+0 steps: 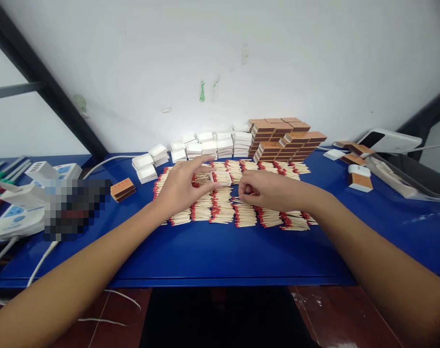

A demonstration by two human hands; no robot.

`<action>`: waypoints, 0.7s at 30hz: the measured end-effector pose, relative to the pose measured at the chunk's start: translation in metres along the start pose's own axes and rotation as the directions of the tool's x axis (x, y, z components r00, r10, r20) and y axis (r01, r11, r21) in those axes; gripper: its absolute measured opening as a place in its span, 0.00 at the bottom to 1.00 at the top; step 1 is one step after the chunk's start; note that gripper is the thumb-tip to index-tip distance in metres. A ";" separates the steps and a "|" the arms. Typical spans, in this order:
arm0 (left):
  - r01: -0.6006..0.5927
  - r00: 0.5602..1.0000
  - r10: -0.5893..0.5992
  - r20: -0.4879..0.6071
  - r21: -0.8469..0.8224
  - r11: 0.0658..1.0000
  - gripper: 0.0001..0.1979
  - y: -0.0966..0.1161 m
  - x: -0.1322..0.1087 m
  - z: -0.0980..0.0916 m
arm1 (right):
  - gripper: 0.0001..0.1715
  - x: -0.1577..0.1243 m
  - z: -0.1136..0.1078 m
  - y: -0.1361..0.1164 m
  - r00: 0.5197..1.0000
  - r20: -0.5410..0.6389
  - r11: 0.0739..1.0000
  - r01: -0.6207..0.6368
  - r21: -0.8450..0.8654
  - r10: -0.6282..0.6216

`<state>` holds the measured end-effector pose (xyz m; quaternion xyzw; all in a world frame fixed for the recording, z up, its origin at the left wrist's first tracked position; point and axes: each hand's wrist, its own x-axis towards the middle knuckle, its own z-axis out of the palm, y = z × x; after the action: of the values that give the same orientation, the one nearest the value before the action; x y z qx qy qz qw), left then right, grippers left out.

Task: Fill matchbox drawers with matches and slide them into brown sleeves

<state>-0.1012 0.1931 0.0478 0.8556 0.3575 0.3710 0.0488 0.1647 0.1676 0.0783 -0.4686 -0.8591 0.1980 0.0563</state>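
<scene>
Rows of red-tipped matches (220, 205) lie in bundles across the middle of a blue table (212, 256). My left hand (183, 186) rests over them, thumb and fingers closed on a small white inner matchbox tray (222, 178) filled with matches. My right hand (267, 191) is just to its right, fingers curled and pinched on a small bunch of matches (249, 193). Behind the matches stand stacks of white trays (209, 145) and a pile of brown outer sleeves (281, 140).
A single brown matchbox (123, 189) lies left of the matches. White power strips and cables (27, 203) crowd the left end. At the right are loose boxes (359, 178), a white device (388, 141) and a dark tray (419, 179). A white wall stands behind.
</scene>
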 end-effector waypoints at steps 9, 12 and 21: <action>-0.008 1.000 0.008 -0.005 -0.005 1.000 0.30 -0.001 0.000 0.001 | 0.07 0.001 0.002 -0.002 0.997 0.069 0.999 -0.047 0.011 0.047; -0.019 1.000 0.019 -0.005 0.003 1.000 0.30 -0.002 -0.001 0.001 | 0.07 0.000 0.002 -0.004 0.995 0.079 0.998 -0.059 0.015 0.058; -0.015 1.000 0.015 0.004 0.024 1.000 0.31 -0.001 -0.001 0.002 | 0.08 0.001 -0.001 0.000 0.999 -0.029 0.999 0.015 0.036 -0.014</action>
<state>-0.1012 0.1938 0.0457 0.8595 0.3557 0.3652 0.0364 0.1643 0.1691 0.0789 -0.4641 -0.8578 0.2064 0.0787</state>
